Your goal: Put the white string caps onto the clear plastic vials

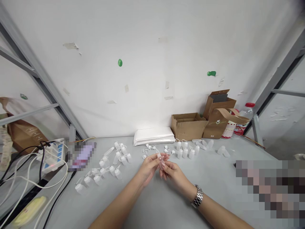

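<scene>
Over the middle of the table, my left hand (150,167) and my right hand (172,171) meet with fingers closed on one small translucent squeeze bottle (161,164). The left fingers are at its white top (159,155), while the right ones pinch the body; much of it is hidden. Just beyond my hands lie several loose white caps with thin tubes (166,149). To their right stands a group of small squeeze bottles (185,153), some with thin bent tubes. More capped bottles (116,158) are spread to the left, some standing and some tilted.
White sheets (153,136) are stacked at the wall beside a cardboard box (190,127), a brown paper bag (214,122) and a red-capped bottle (246,116). Clear plastic bottles (223,151) lie at right. A power strip (54,156) with tangled cables occupies the left edge.
</scene>
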`<state>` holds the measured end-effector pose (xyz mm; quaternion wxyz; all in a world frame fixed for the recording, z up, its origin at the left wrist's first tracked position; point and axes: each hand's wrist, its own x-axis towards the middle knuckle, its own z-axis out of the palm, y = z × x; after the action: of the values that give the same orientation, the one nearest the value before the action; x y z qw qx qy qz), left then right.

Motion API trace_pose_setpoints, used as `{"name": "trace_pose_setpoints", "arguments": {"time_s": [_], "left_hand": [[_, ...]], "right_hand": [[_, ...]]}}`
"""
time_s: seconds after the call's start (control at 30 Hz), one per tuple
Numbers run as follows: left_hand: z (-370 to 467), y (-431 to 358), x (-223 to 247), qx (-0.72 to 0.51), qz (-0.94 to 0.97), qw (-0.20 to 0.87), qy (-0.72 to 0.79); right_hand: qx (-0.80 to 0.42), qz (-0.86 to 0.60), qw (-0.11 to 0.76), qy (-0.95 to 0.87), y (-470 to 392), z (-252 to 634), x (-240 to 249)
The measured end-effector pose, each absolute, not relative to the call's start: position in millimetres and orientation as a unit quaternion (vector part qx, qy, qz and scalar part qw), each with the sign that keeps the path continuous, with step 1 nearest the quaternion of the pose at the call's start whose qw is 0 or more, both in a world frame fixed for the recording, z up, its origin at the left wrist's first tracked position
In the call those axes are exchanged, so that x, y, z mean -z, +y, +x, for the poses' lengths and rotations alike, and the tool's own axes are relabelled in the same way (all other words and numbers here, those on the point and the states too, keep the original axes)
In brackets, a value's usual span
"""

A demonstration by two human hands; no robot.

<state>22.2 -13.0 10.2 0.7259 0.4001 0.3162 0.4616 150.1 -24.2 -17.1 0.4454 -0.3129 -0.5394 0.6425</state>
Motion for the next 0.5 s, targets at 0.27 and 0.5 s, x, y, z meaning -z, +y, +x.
{"name": "trace_pose_setpoints", "arguments": {"time_s": [0.27,0.5], "left_hand": [[19.6,-13.8,-11.1,-0.46,0.439,0.695,0.335],[23.3,-14.1,-8.7,-0.482,0.386,0.725,0.305]], "right_hand": [[-0.629,-0.335,0.431,-0.554,-20.9,155.1,11.0],[-0.651,-0.313,0.443,-0.531,-23.7,155.2,7.0]]}}
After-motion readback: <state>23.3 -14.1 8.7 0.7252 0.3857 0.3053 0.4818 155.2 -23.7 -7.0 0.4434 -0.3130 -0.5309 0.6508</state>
